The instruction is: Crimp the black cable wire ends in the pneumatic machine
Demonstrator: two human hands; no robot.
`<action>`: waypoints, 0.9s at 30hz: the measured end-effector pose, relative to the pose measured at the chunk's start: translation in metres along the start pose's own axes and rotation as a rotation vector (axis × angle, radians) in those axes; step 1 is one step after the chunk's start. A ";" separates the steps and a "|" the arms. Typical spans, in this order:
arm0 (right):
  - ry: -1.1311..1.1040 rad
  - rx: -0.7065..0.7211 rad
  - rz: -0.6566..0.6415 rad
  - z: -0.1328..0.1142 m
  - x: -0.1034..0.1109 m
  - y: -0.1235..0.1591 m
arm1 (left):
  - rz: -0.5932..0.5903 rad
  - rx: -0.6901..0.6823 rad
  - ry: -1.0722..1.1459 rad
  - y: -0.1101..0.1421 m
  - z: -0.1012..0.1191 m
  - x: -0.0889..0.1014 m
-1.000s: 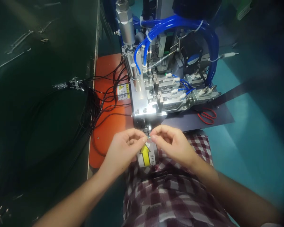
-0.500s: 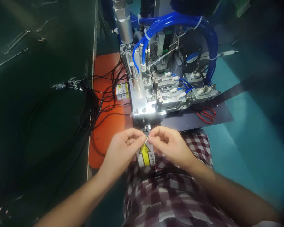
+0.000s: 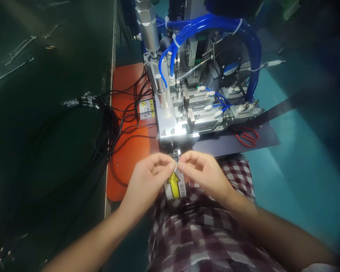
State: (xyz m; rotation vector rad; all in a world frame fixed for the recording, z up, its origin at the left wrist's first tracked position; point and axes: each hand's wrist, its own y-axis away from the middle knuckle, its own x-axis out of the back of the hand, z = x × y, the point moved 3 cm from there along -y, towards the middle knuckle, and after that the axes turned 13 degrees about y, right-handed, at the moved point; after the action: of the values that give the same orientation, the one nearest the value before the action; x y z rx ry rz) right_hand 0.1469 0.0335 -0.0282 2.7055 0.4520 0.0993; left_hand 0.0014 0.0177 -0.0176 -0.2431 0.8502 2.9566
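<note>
My left hand (image 3: 149,177) and my right hand (image 3: 202,172) meet fingertip to fingertip just in front of a metal machine (image 3: 187,102). Both pinch a tiny shiny part (image 3: 177,165) between thumb and forefinger; it is too small to name. Right under the fingers sits a white label with a yellow arrow (image 3: 175,185). A small dark fixture (image 3: 176,153) on the machine's front edge lies just beyond the fingertips.
Blue air hoses (image 3: 215,26) arch over the machine. A bundle of black cables (image 3: 113,121) crosses an orange mat (image 3: 127,151) on the left. Red-handled scissors (image 3: 248,136) lie on a dark sheet to the right. My checked shirt (image 3: 201,226) fills the bottom.
The hands have stayed pinched together and shifted only slightly; the view has tipped a little, so the machine sits a touch higher in the picture.
</note>
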 end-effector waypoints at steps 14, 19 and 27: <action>-0.023 0.015 0.024 0.000 -0.001 -0.001 | -0.056 -0.021 0.024 0.000 0.000 -0.003; -0.038 -0.008 0.033 -0.001 -0.001 0.000 | -0.057 -0.022 0.049 0.001 -0.001 -0.005; -0.129 0.006 -0.006 0.005 -0.001 -0.001 | -0.026 -0.026 0.070 0.002 0.000 -0.005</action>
State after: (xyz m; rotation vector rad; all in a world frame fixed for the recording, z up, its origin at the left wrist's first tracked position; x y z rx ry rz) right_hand 0.1465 0.0318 -0.0336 2.6957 0.4225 -0.0785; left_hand 0.0064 0.0156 -0.0156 -0.3582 0.8095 2.9526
